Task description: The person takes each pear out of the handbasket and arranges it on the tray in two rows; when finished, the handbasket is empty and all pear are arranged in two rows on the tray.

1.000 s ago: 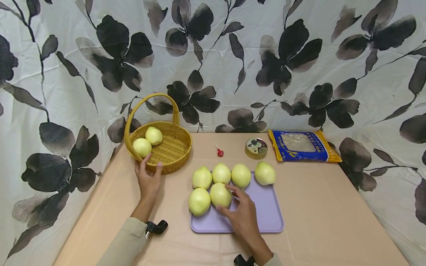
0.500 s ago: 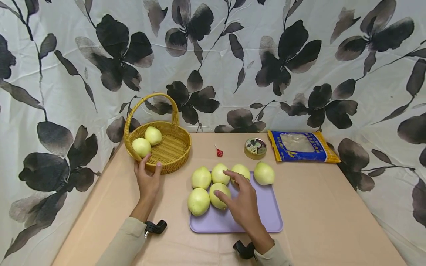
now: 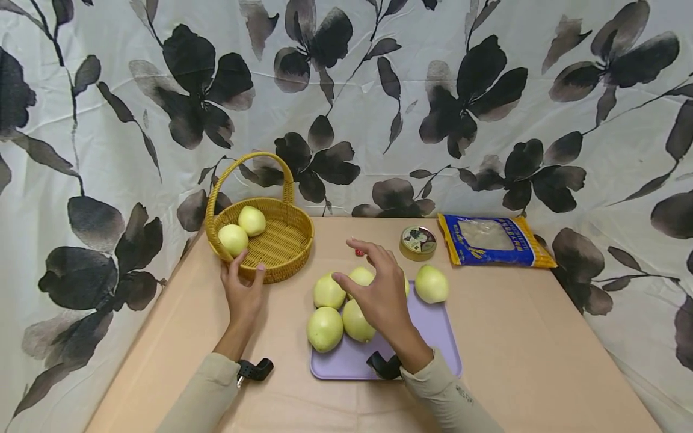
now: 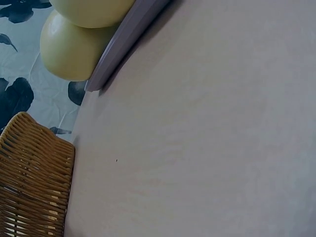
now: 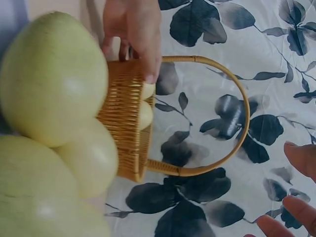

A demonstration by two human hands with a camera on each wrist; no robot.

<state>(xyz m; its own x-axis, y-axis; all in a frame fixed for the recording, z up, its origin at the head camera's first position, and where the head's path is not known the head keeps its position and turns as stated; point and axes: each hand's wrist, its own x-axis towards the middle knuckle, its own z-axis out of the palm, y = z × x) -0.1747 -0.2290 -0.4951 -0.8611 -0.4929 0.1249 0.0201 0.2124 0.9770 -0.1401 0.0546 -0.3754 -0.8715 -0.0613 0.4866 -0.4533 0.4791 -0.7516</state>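
Observation:
A yellow wicker basket (image 3: 278,261) with a tall handle stands at the back left, two pale yellow-green fruits (image 3: 233,240) inside. My left hand (image 3: 243,297) holds its near rim, as the right wrist view also shows. On a lilac tray (image 3: 435,337) lie several more such round, pear-like fruits (image 3: 325,329), some partly hidden by my right hand (image 3: 381,294). That hand hovers above them, fingers and thumb spread apart with nothing between them. In the left wrist view, basket wicker (image 4: 34,177) and two fruits (image 4: 69,49) show, but no hand.
Behind the tray, a red lollipop (image 3: 359,252) is mostly hidden by my right hand. A round tin (image 3: 417,243) and a blue-yellow packet (image 3: 495,239) lie at the back right. Floral cloth (image 3: 400,90) hangs at the table's back edge.
My right hand has let go of the front fruit on the tray and risen up and away toward the back, fingers apart. My left hand stays at the basket.

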